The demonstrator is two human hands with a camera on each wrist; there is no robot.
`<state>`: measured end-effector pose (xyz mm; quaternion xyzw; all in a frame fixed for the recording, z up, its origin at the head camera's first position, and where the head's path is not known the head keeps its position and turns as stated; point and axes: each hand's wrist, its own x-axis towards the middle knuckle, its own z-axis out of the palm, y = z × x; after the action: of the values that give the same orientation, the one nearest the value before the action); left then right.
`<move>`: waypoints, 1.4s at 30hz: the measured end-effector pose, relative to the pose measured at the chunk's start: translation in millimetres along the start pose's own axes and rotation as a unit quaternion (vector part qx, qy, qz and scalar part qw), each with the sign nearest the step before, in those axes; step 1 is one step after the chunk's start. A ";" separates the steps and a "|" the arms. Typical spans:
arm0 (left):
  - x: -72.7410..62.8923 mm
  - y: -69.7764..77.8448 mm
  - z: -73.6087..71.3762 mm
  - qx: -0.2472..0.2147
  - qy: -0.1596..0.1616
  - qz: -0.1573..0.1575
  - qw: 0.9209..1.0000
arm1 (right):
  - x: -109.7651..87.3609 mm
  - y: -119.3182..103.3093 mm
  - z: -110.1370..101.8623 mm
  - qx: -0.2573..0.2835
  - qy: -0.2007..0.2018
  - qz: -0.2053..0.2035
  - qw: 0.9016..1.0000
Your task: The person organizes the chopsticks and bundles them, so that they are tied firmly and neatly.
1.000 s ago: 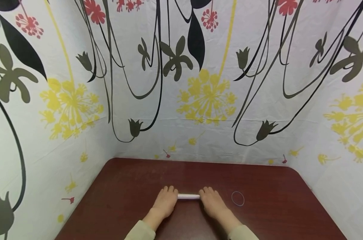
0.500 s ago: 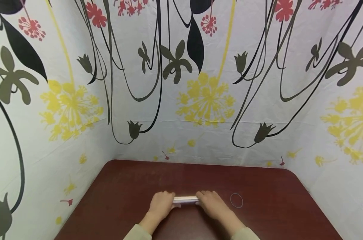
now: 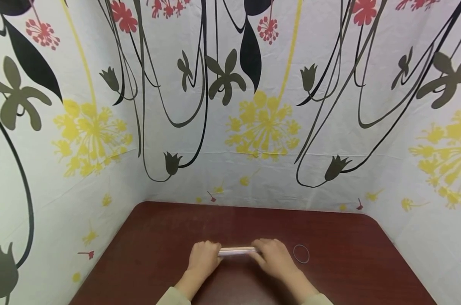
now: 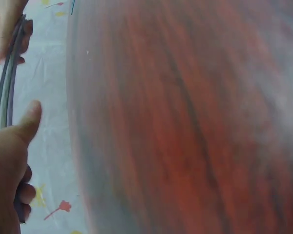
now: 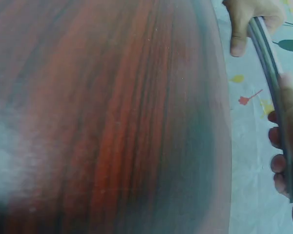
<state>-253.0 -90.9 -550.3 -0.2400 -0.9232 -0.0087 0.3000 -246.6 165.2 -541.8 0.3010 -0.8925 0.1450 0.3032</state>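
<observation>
A slim pale bundle of long, thin layers (image 3: pixel 237 251) runs crosswise between my two hands in the head view. My left hand (image 3: pixel 203 259) grips its left end. In the left wrist view, that hand's fingers (image 4: pixel 27 193) curl round the bundle and the thumb stands off its side. The right end is in my right hand (image 3: pixel 277 260). Fingertips (image 5: pixel 278 163) of that hand wrap the dark-edged bundle (image 5: pixel 271 68) in the right wrist view, where the hand is blurred. Both ends are partly hidden by the hands. What the layers are, I cannot tell.
A thin loop like a rubber band (image 3: pixel 301 253) lies just right of my right hand. The dark red-brown table (image 3: pixel 169 224) has rounded far corners. Flower-printed white cloth (image 3: pixel 215 135) hangs behind it and on both sides.
A second ago both hands lay flatter over the bundle, fingers pointing away. Since then the wrists have turned and the left hand has shifted left. The right hand has rolled and moved slightly right lately.
</observation>
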 end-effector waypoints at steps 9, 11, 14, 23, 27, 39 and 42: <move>1.5 -2.2 -13.1 0.004 0.081 0.031 0.996 | -1.2 -1.3 -12.3 0.258 0.095 0.209 0.939; 2.4 -1.6 -15.0 0.005 0.084 0.025 0.996 | 1.5 -8.5 -19.2 0.303 0.108 0.259 0.911; 3.7 -0.9 -17.5 0.007 0.090 0.017 0.996 | 8.0 -23.3 -33.7 0.332 0.157 0.300 0.881; 8.3 0.2 -23.8 -0.003 0.147 0.048 0.988 | 20.5 -39.4 -54.9 0.304 0.286 0.231 0.879; 10.5 4.1 -27.7 0.002 0.165 0.039 0.986 | 24.6 -41.0 -57.4 0.310 0.294 0.213 0.879; 19.3 17.1 -35.4 0.042 0.235 -0.009 0.971 | 28.8 -43.5 -52.2 0.378 0.326 0.251 0.829; 17.4 14.1 -33.8 0.033 0.271 0.013 0.962 | 28.2 -35.9 -45.3 0.352 0.345 0.226 0.840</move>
<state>-240.3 -76.2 -514.7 -0.2303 -0.8039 -0.0391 0.5470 -221.6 144.6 -486.2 0.1079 -0.6624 0.6084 0.4235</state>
